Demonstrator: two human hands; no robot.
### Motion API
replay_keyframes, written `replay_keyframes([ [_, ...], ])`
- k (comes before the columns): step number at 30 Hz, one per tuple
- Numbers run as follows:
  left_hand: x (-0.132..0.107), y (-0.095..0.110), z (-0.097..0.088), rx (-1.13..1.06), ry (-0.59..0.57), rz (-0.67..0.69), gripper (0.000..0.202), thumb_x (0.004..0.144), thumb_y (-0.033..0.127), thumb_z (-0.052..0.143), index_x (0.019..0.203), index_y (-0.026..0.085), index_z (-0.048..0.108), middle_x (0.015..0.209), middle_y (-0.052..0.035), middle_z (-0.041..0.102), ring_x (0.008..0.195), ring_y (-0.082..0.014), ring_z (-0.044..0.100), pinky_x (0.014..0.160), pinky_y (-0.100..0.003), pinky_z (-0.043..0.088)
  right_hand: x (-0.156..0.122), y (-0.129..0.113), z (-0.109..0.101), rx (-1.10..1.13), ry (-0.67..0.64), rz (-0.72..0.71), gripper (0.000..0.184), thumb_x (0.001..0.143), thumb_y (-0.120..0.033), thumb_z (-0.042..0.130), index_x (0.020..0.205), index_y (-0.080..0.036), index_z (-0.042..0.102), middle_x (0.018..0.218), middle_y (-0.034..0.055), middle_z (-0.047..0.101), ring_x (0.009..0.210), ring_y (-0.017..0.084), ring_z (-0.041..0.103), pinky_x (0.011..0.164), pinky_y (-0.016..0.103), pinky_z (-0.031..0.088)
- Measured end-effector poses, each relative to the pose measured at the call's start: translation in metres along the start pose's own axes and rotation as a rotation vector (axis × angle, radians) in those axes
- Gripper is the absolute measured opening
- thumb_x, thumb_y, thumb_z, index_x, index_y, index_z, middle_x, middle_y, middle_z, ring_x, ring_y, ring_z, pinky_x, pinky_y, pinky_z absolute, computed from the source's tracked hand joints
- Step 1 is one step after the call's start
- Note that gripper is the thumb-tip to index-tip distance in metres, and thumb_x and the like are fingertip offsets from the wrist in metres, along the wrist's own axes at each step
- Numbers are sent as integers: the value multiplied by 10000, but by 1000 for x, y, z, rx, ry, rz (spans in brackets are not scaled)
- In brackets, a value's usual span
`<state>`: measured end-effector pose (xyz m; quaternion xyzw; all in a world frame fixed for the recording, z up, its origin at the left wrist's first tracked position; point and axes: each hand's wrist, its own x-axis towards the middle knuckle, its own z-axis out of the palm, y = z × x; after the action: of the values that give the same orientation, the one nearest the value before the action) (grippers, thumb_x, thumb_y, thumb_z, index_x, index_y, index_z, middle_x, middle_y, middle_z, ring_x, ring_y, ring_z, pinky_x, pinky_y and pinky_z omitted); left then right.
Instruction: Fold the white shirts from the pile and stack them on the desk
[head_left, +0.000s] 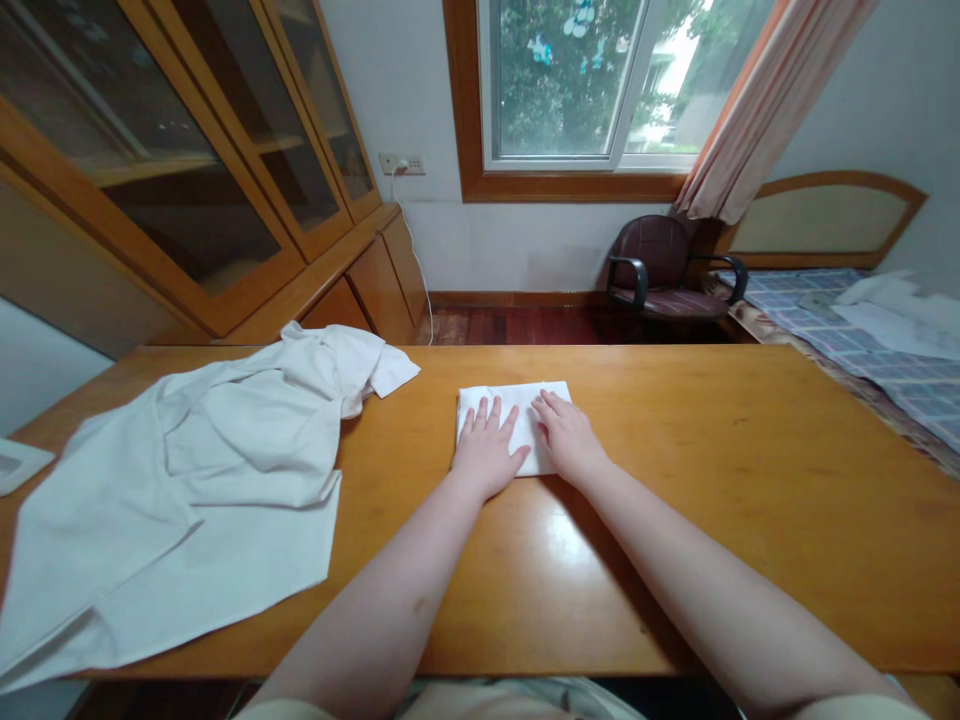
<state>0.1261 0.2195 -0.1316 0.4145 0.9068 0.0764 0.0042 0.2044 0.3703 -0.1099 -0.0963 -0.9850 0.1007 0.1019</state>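
Note:
A white cloth folded into a small rectangle point(534, 458) lies flat on the wooden table point(750, 480), near its middle. My left hand point(486, 450) rests palm down on the left part of the folded cloth, fingers spread. On the right part lies my right hand point(568, 435), its fingers stretched forward and less widely apart. Both hands touch the cloth from above, so much of its top is hidden. To the left, a large crumpled white cloth point(247, 440) spreads over the table and down past its near edge.
A glass-fronted wooden cabinet point(225, 260) stands along the left wall. Beyond the table's far edge is a dark armchair point(660, 260) under the window point(570, 90). A bed point(885, 330) with a checked cover is at the right. A white object point(19, 465) shows at the left edge.

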Motion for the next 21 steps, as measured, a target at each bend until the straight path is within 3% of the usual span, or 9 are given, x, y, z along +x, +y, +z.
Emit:
replay_keyframes([
  [4,1,-1,-2,-26,-8,-19,684,867,570,353,1456,230,279,1536,-78,199,1414,-291,100,1129,-455,81,21,3,12,-41,-119,24,518,926,-374,375,1409,-187,371,1503,105,286,1377,278,228,1083,490,211],
  [7,3,-4,-4,-86,10,-187,640,899,542,272,1458,230,275,1543,-55,173,1416,-298,79,1114,-472,150,24,5,19,-92,-141,56,581,930,-449,329,1460,-217,275,1527,108,217,1394,303,165,1084,531,169],
  [10,7,-15,-6,-159,1,-380,699,871,585,308,1472,237,227,1550,-69,125,1406,-344,100,1093,-521,178,23,6,21,-112,-151,53,598,927,-498,302,1468,-247,257,1532,104,201,1394,320,152,1085,532,157],
  [14,9,-35,-5,-245,-21,-500,825,818,665,349,1484,209,178,1518,-98,244,1398,-340,146,1108,-533,127,23,7,19,-83,-176,50,624,919,-551,273,1468,-256,254,1532,106,204,1393,311,163,1076,490,209],
  [18,8,-45,-5,-264,22,-547,767,827,641,357,1438,177,320,1486,-97,325,1399,-345,130,1113,-517,128,24,8,18,-67,-185,59,621,916,-560,271,1463,-265,268,1529,103,218,1392,304,170,1073,473,217],
  [21,6,-47,-11,-246,164,-555,593,849,557,397,1275,166,531,1388,-123,466,1340,-338,290,1085,-461,228,23,8,19,-63,-178,60,618,915,-563,273,1461,-272,273,1529,95,220,1393,300,169,1074,468,212],
])
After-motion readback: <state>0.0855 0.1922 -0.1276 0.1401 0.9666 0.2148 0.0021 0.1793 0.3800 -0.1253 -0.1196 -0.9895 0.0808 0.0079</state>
